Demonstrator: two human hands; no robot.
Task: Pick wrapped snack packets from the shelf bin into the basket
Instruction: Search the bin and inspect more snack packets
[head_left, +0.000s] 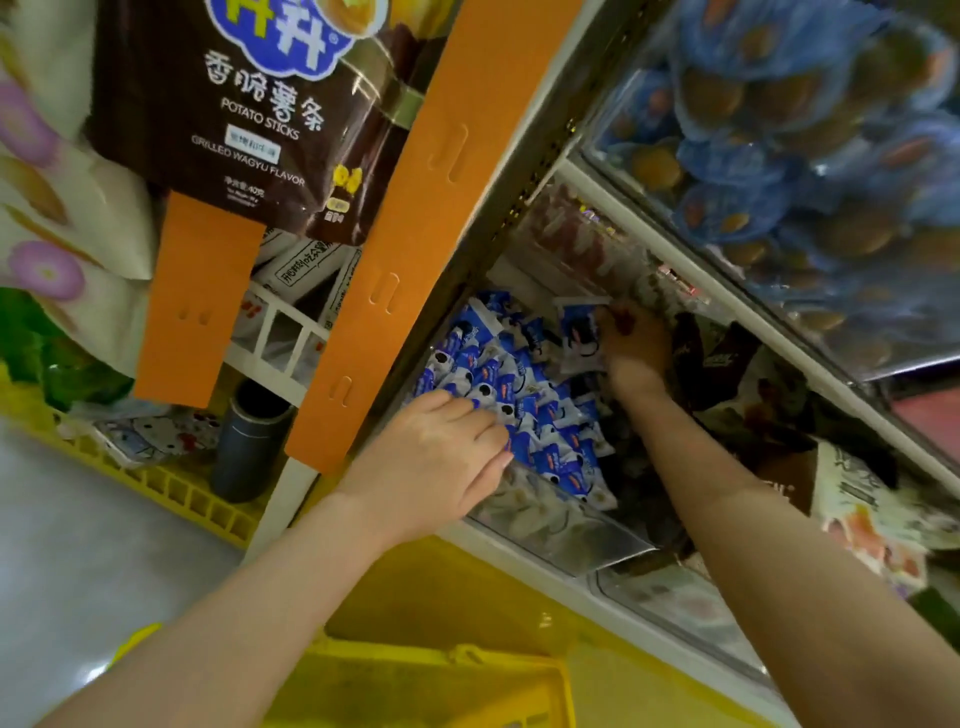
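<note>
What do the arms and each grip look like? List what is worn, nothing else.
The left arm and right arm are bare to the frame edge: no sleeves, no watch or band at either wrist. The left grip is an ungloved hand with no ring showing. The right grip is ungloved too; shadow and blur hide any ring.

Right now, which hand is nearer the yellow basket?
Left. The left hand rests on the nearest blue snack packets, above the yellow basket; the right hand grips one packet farther back.

Left hand (436, 457) lies flat; right hand (635, 345) holds a grip on a packet (577, 332).
</note>
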